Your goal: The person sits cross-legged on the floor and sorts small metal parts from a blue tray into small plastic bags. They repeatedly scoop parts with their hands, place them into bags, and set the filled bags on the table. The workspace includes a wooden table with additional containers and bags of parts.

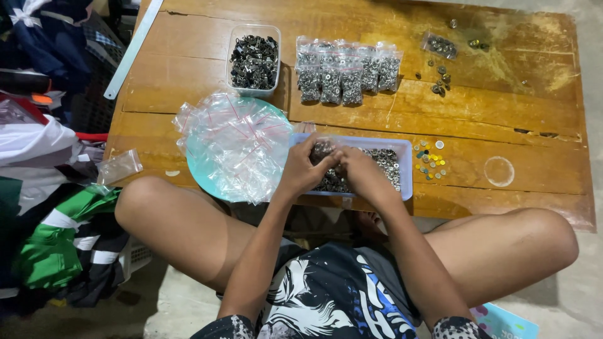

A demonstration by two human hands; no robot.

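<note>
Both my hands meet over a shallow pale-blue tray (405,164) full of small metal fasteners (388,164) at the near edge of a low wooden table (188,75). My left hand (306,168) and my right hand (358,171) have fingers curled together, touching at the fingertips above the fasteners. Something small, perhaps a clear bag, is pinched between them, but it is too hidden to name. A heap of empty clear zip bags (235,143) lies on a turquoise plate just left of my left hand.
At the back stand a clear tub of dark metal parts (254,59) and a row of filled small bags (347,70). Loose fasteners (440,81), coloured small pieces (430,160) and a metal ruler (133,49) lie around. Clothes (56,238) are piled left.
</note>
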